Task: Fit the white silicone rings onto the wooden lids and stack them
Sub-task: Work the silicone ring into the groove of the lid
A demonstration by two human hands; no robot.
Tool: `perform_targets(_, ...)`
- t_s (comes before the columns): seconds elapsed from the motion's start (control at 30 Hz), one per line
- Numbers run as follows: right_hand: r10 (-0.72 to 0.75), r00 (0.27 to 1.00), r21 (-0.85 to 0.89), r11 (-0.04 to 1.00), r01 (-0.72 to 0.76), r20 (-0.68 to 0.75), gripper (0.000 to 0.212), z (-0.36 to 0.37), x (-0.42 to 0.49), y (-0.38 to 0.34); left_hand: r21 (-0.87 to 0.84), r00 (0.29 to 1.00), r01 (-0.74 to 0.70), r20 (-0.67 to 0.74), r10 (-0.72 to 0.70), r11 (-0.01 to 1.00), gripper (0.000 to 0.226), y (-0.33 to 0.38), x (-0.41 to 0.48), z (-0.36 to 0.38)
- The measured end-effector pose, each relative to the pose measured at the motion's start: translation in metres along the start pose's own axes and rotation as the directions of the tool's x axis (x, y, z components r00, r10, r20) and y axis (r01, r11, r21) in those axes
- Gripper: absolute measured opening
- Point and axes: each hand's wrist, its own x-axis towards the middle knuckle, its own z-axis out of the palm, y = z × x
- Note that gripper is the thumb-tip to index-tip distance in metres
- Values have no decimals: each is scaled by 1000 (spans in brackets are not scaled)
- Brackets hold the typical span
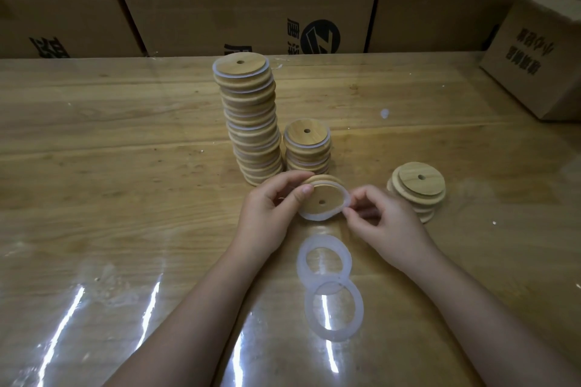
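A: Forearms (195, 308) enter at the near edge, over two loose rings (323, 261) overlapping on the table (125, 135).

B: And the lid (323, 198)?

A: Held off the table, face tilted toward the viewer. The left hand (270, 207) grips its left rim. The right hand (383, 223) pinches the ring (314, 215) at the right rim, so the seating pull likely runs left to right.

B: Surface and room?

A: Glossy film over wood. Ringed stacks (248, 119) stand just beyond, bare lids (415, 192) to the right, and boxes (251, 19) far.
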Motion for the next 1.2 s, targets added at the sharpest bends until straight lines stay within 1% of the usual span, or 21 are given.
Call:
perform_targets(0.13, -10, 998, 1, 1000, 10, -68, 6, -1, -1, -1, 19, 1000, 7, 28, -8, 1000, 16, 2, -3, 2)
perform_targets(0.27, -46, 998, 26, 999, 47, -48, 12, 0, -2, -4, 79, 996, -37, 87, 30, 996, 23, 6, -5, 5)
perform_targets(0.37, -36, 998, 41, 998, 38, -53, 13, 0, -1, -4, 102, 995, -57, 85, 49, 993, 23, 6, -4, 4)
perform_targets(0.63, -8, 998, 46, 999, 11, -69, 15, 0, 1, -3, 65, 998, -17, 68, 12, 998, 25, 3, -3, 4)
perform_targets(0.73, -26, 998, 20, 999, 28, -60, 19, 0, 2, -3, 48, 998, -6, 70, 3, 999, 22, 4, -3, 3)
perform_targets(0.9, -81, 996, -23, 996, 81, 28, 24, -2, 3, -2, 30, 997, -2, 72, 0, 1000, 20, 3, -2, 2)
perform_targets(0.97, -86, 996, -31, 996, 88, 37, 26, -1, 2, -1, 37, 997, -5, 75, 2, 999, 20, 3, -2, 2)
perform_targets(1.03, -70, 997, -22, 997, 71, 19, 28, -1, 2, 1, 47, 998, -14, 65, 11, 999, 21, 3, -2, 3)
perform_targets(1.13, -2, 1000, 53, 999, 3, -12, 18, 0, 1, 2, 47, 998, -26, 50, 24, 999, 22, 3, -3, 2)
perform_targets(1.2, 35, 999, 67, 997, -34, -11, 15, 0, 1, 2, 14, 999, -29, 32, 28, 999, 23, 2, -3, 2)
